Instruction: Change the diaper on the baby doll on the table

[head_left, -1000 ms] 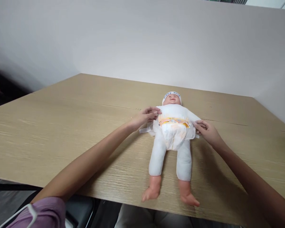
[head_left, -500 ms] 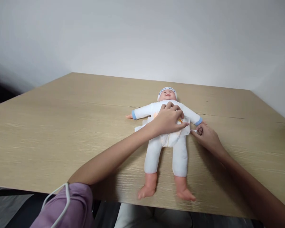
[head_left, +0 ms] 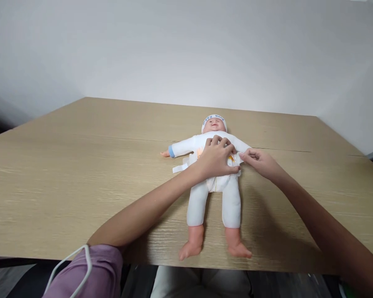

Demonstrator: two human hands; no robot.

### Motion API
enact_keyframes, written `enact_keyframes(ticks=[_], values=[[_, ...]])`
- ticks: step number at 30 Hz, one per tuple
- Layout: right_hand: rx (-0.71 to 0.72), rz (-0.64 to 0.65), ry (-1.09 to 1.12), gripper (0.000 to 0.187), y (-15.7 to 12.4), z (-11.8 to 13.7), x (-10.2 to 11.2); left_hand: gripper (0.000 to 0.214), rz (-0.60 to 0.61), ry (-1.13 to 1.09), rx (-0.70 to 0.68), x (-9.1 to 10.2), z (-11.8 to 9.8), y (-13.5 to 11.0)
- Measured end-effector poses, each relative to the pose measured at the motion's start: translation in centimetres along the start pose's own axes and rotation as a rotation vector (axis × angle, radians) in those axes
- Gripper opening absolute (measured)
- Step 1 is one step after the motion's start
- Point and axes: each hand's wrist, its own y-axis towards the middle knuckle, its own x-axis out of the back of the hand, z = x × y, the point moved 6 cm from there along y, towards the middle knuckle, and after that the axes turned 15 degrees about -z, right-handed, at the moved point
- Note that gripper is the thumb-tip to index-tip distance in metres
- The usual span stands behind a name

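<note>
A baby doll (head_left: 197, 207) in a white suit and a lettered white cap lies on its back, feet toward me. Around its hips is a white diaper (head_left: 216, 184) with an orange print at the front. Across the diaper's front rests my left hand (head_left: 216, 159), fingers spread and curved over the doll's belly. At the diaper's right side my right hand (head_left: 262, 163) pinches a white fastening tab between thumb and fingertips. The opposite tab (head_left: 179, 169) sticks out loose on the left. My left hand hides part of the diaper's waist; my right hand covers the doll's nearer hand.
The doll lies on a wide wooden table (head_left: 81, 178) with a thin seam across it. A pale wall (head_left: 186, 54) stands behind the table. My lap (head_left: 180, 283) shows below the front edge.
My right hand has moved up and inward, bringing the pinched tab against the diaper's front. My left hand stays on the belly. The view has shifted slightly.
</note>
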Motion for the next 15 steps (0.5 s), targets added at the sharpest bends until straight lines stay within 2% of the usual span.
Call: enact_keyframes(ticks=[4,7,9,11,13,15], values=[[-0.005,0.030,0.030,0.053,1.1,1.0,-3.7,0.055,-0.007,-0.076,0.035,0.2,0.5,0.0],[0.046,-0.060,0.085,0.048,0.4,1.0,-4.6,0.065,-0.012,-0.272,0.059,1.1,1.5,-0.7],[0.161,-0.156,0.087,0.040,-1.1,1.3,-4.0,0.066,-0.016,-0.427,0.053,2.1,2.4,-2.0],[0.356,-0.217,0.016,0.033,-3.1,1.8,-3.2,0.060,-0.026,-0.545,0.032,3.1,3.6,-3.9],[0.558,-0.199,-0.084,0.036,-5.2,2.1,-3.0,0.055,-0.025,-0.574,-0.012,3.9,4.9,-6.3],[0.681,-0.133,-0.163,0.051,-6.6,1.9,-3.2,0.056,-0.012,-0.520,-0.055,4.4,6.1,-8.7]])
